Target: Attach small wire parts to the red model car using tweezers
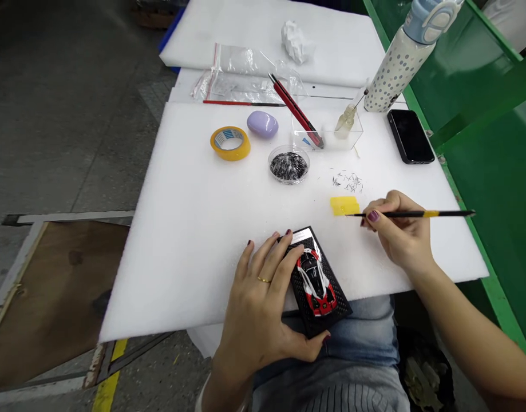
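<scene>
1. Left hand (pixel 263 303) has its grip pressed around a black base (pixel 320 297) at the near edge of the bench (pixel 194 229); the fingers lie flat on the left side of the base and the thumb holds its near corner.
2. On this black base sits a small red, white and black model car (pixel 316 280), with its nose pointing to the near right.
3. Right hand (pixel 400 229) has its grip pinched on a thin black stick (pixel 412 214) with a yellow band; the stick lies almost level, and its tip points left.
4. That tip touches or is just beside a small yellow pad (pixel 344 205) on the white foam, to the far right of the car.
5. A little farther than the pad lies a scatter of tiny dark pins (pixel 348 182).
6. Farther on the bench there is a round clear dish (pixel 289 165) full of dark pins, a yellow tape roll (pixel 230 143) and a lilac oval case (pixel 263 124) to the left.
7. At the far right stand a dotted bottle (pixel 395 66) and a black phone (pixel 411 136), near the green frame.
8. A red and black pen (pixel 295 109) leans in a clear box (pixel 331 134).
</scene>
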`<state>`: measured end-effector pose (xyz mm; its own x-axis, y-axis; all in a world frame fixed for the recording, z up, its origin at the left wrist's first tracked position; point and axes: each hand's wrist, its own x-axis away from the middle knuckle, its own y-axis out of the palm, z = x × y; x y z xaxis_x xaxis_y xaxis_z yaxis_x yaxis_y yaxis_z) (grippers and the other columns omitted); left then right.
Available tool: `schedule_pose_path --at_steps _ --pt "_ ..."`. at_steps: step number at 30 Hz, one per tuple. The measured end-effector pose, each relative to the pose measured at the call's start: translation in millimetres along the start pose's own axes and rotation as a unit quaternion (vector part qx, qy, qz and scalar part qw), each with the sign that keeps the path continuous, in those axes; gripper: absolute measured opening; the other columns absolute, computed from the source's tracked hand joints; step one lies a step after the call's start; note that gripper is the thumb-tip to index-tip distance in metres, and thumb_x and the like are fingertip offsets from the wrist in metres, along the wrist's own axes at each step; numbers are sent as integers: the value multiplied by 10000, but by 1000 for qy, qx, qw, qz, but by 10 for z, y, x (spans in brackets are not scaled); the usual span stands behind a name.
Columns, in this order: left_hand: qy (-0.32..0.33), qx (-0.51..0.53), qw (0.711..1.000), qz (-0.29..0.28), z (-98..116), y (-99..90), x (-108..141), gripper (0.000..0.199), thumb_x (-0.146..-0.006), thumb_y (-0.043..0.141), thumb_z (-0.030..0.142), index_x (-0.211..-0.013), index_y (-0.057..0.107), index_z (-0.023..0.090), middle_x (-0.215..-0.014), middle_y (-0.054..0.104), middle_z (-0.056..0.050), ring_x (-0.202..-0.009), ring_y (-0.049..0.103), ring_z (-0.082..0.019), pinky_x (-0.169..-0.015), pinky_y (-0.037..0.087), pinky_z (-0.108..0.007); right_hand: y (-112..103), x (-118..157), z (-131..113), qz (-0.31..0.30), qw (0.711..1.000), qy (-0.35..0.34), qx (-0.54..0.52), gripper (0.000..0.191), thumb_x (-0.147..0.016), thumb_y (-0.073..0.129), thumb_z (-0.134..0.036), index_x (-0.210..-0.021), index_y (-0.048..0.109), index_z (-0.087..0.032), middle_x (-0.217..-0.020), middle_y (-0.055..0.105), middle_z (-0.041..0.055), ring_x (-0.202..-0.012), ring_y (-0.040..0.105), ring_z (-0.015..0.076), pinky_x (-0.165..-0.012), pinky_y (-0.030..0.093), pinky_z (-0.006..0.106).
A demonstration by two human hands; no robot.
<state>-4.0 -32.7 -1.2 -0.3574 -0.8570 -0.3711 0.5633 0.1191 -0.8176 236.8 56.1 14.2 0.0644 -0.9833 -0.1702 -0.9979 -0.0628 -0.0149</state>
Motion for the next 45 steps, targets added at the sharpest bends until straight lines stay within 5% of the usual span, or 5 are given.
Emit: schedule_pose_path --at_steps 11,45 --pt "-85 136 985 70 155 146 -97 971 -754 437 882 -1367 550 137 -1436 596 -161 -1363 525 -377 -1176 327 -572 503 615 -40 19 990 -45 -135 224 -910 704 -233 -770 528 -226 -618 516 -18 -559 434 129 -497 360 264" --pt "-101 141 982 73 174 134 -89 933 -764 459 864 -1353 576 150 -1423 614 -138 -1381 517 -352 -1200 312 -530 483 688 33 18 994 -47 -102 144 -890 710 -212 -822 588 -249 -620 480 -17 -560 474 149 -539 425 331"
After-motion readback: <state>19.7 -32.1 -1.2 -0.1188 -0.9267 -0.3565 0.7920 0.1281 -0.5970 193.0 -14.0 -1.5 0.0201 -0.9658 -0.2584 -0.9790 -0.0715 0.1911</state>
